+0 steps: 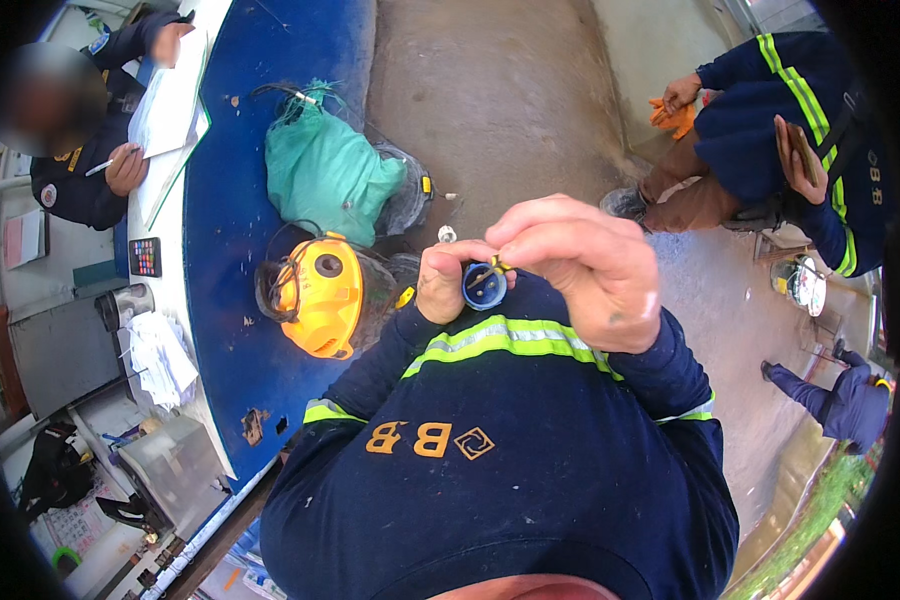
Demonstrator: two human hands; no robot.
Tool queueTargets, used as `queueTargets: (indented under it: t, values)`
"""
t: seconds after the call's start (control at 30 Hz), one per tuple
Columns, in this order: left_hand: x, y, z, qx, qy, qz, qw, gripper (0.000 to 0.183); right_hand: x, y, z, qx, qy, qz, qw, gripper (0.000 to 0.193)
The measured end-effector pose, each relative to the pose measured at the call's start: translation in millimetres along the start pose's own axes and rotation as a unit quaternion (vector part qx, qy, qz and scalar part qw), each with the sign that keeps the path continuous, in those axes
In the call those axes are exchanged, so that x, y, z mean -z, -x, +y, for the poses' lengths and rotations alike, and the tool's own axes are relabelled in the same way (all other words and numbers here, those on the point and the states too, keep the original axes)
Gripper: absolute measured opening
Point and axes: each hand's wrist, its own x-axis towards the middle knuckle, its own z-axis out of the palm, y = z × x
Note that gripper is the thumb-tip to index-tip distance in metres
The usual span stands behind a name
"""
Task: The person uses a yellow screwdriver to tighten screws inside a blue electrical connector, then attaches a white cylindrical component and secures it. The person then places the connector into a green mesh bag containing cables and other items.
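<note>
My left hand (444,284) is closed round a blue round plug-like connector (484,300), held in front of my chest with its open face up. Inside that face small metallic parts show. A silvery tip (447,234) sticks out beyond my left fingers; whether it belongs to the connector I cannot tell. My right hand (592,268) pinches a small yellow-and-black piece (502,264) at the connector's rim. Its exact kind is too small to make out, and my fingers partly cover it.
On the blue counter (220,200) at left lie a yellow hard hat (328,300) and a green sack (330,172). Behind it a person (80,190) writes on papers (170,115). At right another person (770,150) holds orange gloves (674,118). A bucket (800,283) stands further right.
</note>
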Motion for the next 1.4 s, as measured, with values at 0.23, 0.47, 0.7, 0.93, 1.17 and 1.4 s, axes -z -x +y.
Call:
queueTargets:
  t: [0.23, 0.47, 0.7, 0.93, 1.17, 1.4]
  values:
    - [-10.4, -1.6, 11.8, -0.014, -0.048, 0.02, 0.999, 0.092, -9.6, 7.0, 9.8, -0.02, 0.009, -0.018, 1.0, 0.016]
    - [-7.9, -0.3, 0.7, -0.029, -0.028, 0.012, 0.999, 0.093, -10.8, 10.8, 12.0, -0.025, 0.034, -0.017, 0.999, 0.017]
    - [-5.6, 1.3, -3.7, -0.021, -0.011, 0.014, 1.0, 0.094, -11.0, 9.3, 12.2, -0.001, 0.064, -0.008, 0.998, 0.017]
    - [-3.6, 0.5, 1.0, -0.017, -0.034, 0.03, 0.999, 0.092, -12.6, 6.4, 16.9, 0.025, 0.077, -0.007, 0.997, 0.017]
    - [-1.2, -0.5, 20.0, 0.084, -0.142, 0.012, 0.986, 0.089, -8.9, 5.6, 11.7, 0.026, 0.129, -0.038, 0.991, 0.033]
    - [30.9, -14.8, 25.0, 0.144, -0.175, -0.258, 0.939, 0.096, 29.2, 18.6, 2.1, -0.073, 0.154, -0.112, 0.979, 0.027]
